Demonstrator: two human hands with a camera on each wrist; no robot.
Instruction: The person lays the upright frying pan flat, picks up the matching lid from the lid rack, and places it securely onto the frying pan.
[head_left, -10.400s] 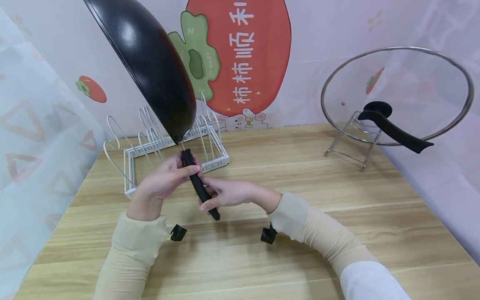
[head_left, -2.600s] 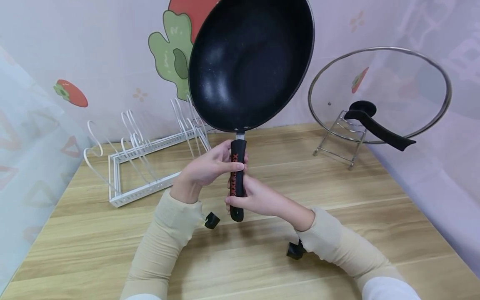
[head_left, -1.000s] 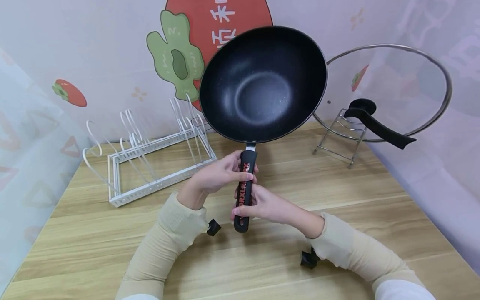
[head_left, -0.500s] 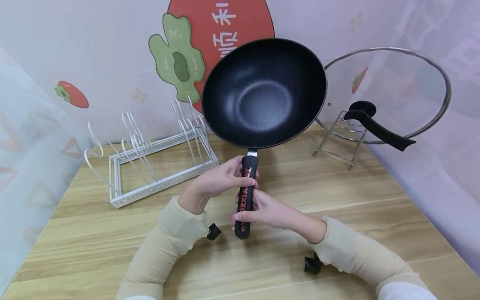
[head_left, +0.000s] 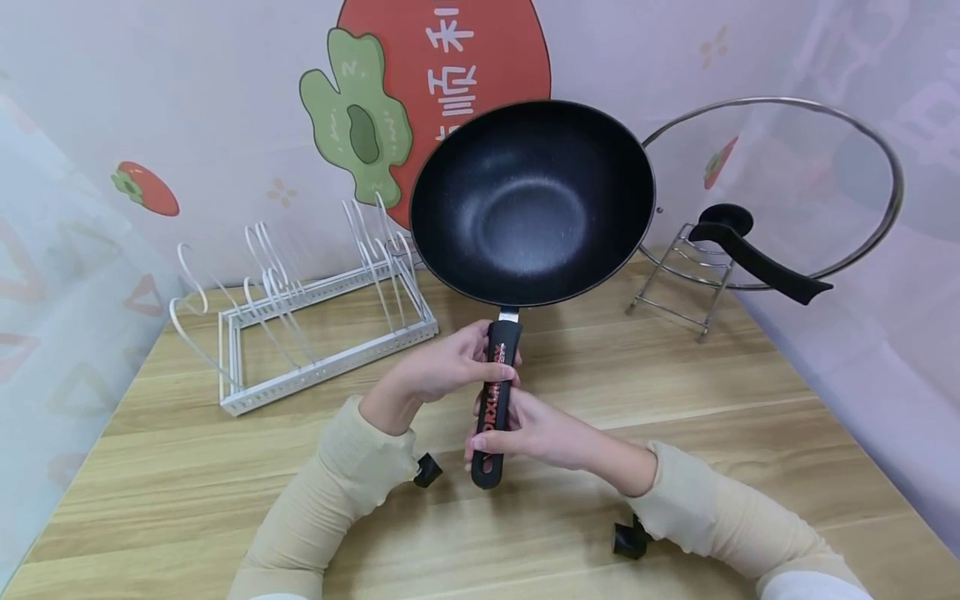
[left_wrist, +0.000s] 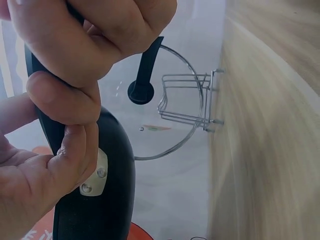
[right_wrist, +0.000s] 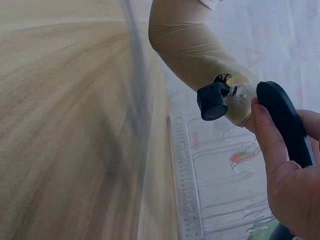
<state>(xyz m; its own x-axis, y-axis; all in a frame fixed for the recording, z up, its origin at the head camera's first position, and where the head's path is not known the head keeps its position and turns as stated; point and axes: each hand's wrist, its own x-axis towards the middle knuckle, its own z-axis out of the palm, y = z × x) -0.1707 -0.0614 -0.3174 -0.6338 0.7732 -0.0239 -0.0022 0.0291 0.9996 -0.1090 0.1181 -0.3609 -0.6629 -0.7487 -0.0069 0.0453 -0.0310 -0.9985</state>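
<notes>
Both hands hold a black wok (head_left: 532,225) by its handle, its dark inside tilted toward the head camera. My left hand (head_left: 442,364) grips the upper part of the black handle (head_left: 495,400), thumb across the front near the metal neck. Lower down, my right hand (head_left: 555,429) grips the handle close to its end, thumb over the red lettering. In the left wrist view the wok's outer side (left_wrist: 112,195) shows a riveted metal plate (left_wrist: 97,175) beside the curled fingers. The right wrist view has the handle's tip (right_wrist: 280,110) sticking out of the right hand (right_wrist: 295,195).
A white wire rack (head_left: 322,367) stands on the wooden table (head_left: 187,483) at the left. At the back right, a glass lid (head_left: 810,167) with a black handle leans in a small metal stand (head_left: 682,283). The wok overlaps the lid's left rim in the head view.
Ten seconds ago the wok was higher, at the left over the rack, its outside showing. It has since turned to face the camera and moved right, then sunk lower with both hands still on the handle.
</notes>
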